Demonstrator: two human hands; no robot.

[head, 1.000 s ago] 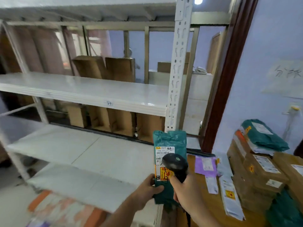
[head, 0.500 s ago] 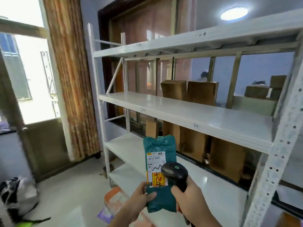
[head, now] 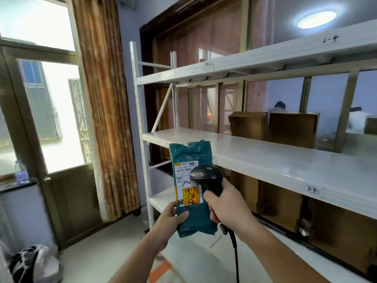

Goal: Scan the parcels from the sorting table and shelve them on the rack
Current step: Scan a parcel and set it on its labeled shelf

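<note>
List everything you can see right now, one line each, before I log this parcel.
parcel: one, teal with a white and orange label, held upright in front of the rack
scanner: one, black, corded, head over the parcel's label
rack: one, white, shelf edges hand-marked with numbers, right half of view
boxes: several, brown, behind the rack
curtain: one, orange-brown, left of the rack
door: one, dark frame with glass, far left
bottle: one, clear with a purple label, on the ledge at far left
bag: one, black and white, on the floor at lower left
lamp: one, round, lit, on the ceiling
left hand: grips the parcel's lower edge
right hand: grips the scanner's handle
</note>
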